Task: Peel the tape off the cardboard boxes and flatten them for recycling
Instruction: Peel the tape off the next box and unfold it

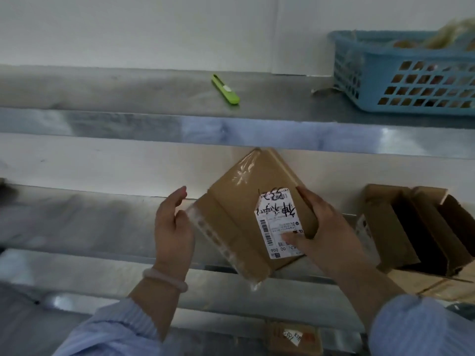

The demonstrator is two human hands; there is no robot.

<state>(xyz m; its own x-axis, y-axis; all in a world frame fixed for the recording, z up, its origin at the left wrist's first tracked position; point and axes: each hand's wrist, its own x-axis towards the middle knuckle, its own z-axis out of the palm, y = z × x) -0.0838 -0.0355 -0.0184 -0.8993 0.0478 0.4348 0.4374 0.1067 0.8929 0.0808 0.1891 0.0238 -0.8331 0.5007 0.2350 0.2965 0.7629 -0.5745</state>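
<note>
One small cardboard box (239,201) is held tilted, corner up, above a steel shelf (77,217), between both hands. The right hand (323,227) clamps its right side, thumb lying on the white label (279,222). The left hand (172,227) sits at the box's left edge, fingers loosely straight, thumb against the clear tape (213,240); whether it pinches the tape is unclear. Opened boxes (385,227) lie to the right, partly cut off. On the upper shelf (128,93) lie a green cutter (225,89) and a blue basket (380,80), its contents blurred.
</note>
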